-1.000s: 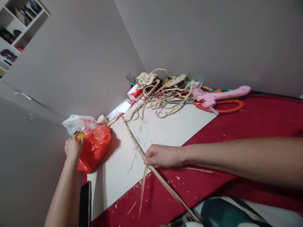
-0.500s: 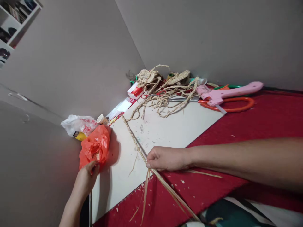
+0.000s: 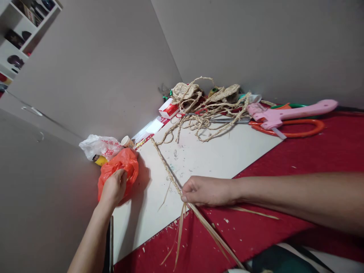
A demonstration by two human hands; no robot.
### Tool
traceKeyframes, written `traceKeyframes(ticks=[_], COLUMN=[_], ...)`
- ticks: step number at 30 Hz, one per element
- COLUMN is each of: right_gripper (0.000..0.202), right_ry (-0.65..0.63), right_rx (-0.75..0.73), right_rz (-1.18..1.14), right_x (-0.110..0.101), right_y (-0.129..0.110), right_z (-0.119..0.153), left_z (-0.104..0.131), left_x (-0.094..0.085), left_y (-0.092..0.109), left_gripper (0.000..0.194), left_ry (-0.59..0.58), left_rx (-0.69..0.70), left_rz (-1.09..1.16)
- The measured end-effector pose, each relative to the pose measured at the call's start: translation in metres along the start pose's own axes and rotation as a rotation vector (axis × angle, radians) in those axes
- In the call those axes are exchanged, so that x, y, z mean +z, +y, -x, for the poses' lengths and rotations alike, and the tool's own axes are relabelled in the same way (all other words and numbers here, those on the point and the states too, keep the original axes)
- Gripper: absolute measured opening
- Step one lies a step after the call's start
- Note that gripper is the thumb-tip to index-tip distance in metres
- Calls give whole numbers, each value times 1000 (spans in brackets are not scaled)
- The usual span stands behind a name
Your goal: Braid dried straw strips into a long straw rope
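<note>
My right hand (image 3: 209, 190) is closed in a pinch on a braided straw cord (image 3: 165, 163), right where the braid ends. Loose straw strands (image 3: 212, 231) run from under the fingers down over the red cloth and off toward my lap. The plaited part slants up and left across the white board (image 3: 216, 159). At the left, my left hand (image 3: 115, 185) reaches into the mouth of a red-orange plastic bag (image 3: 106, 174). Its fingers are curled together, and their tips are partly hidden, so what they hold cannot be made out.
Coiled straw braid (image 3: 201, 117) lies piled at the back, beside a red-and-white box (image 3: 169, 109). Large orange-handled scissors (image 3: 304, 132) and a pink-handled tool (image 3: 301, 112) lie on the right. A paper cup (image 3: 127, 141) and a white plastic bag (image 3: 99, 146) stand against the grey wall.
My left hand has moved up and further into the mouth of the orange bag. My right hand keeps its pinch on the braid. The whole view has shifted slightly.
</note>
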State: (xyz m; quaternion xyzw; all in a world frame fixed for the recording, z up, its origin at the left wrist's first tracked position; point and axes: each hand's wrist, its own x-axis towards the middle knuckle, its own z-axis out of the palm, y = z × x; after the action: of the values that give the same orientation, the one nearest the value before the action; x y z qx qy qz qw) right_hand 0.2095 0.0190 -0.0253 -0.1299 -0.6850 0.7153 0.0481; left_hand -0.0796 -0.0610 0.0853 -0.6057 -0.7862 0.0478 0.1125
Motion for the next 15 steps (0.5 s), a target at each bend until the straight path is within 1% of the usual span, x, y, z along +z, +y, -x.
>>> traceKeyframes(ticks=[3,4,6,8,9,11,15], right_gripper=[32,32,32,32,32,33,34], right_ry=[7,5,1,-1,-3,-9,-17], right_rx=[14,17,21,15,8,-5,5], right_rz=[2,7,17,19,15,9,12], right_x=[0,0,0,0,0,0,-1], right_y=[0,0,-1,0,0,1,1], right_z=[0,0,0,0,0,0,0], left_z=[-3,-1,6,11,11,8,-8], left_x=[9,11,13,16,19,24,33], left_y=[-22,-30,-45,-54,-55,-55,-48], left_gripper=[37,35,29,28,28,31,33], left_ry=[-121,-162,-251,-326,-345,-346,-312], left_rx=[-200,-259,-333,-355,-354,-347,-332], left_rz=[-127,-163,-212,-231,-233,-228,-188])
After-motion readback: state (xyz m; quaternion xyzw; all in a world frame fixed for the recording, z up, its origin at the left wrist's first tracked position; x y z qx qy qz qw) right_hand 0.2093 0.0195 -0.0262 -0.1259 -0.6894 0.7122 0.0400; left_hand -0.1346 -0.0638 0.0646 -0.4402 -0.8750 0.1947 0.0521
